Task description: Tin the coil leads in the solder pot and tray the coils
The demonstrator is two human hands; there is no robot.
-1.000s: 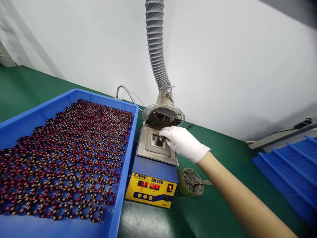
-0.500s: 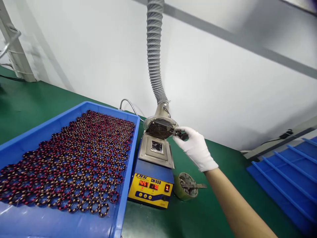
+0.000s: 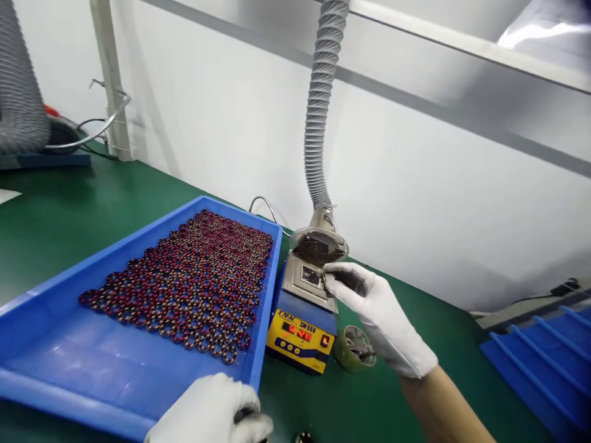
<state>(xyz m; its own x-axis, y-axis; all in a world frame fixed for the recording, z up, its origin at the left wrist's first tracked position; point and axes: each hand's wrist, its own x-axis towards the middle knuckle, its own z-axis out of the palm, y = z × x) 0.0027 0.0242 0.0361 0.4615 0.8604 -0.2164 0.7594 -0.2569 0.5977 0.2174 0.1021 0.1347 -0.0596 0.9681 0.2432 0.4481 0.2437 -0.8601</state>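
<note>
In my gloved right hand (image 3: pixel 364 295), pinched between thumb and fingertips, is a small dark ring coil (image 3: pixel 324 282). It sits at the right edge of the solder pot's square bath (image 3: pixel 311 275), mostly hidden by the fingers. The solder pot (image 3: pixel 300 335) is blue and yellow with lit red digits. At the bottom edge my gloved left hand (image 3: pixel 212 412) has its fingers curled in; a sliver of something dark shows under the fingertips, too little to name. Another ring coil (image 3: pixel 303 437) lies on the green table, just right of that hand.
A large blue tray (image 3: pixel 272 295) holds many rows of wire-wound rings. Behind the bath stands a round fume hood (image 3: pixel 318 240) on a grey hose (image 3: pixel 317 117). Right of the machine is a small tub (image 3: pixel 344 354) of grey residue. Blue ribbed panels (image 3: pixel 545 363) lie at far right.
My right hand has lowered from beside the fume hood to the bath's edge. My left hand has come into view at the bottom. The view has shifted, and the displayed digits differ.
</note>
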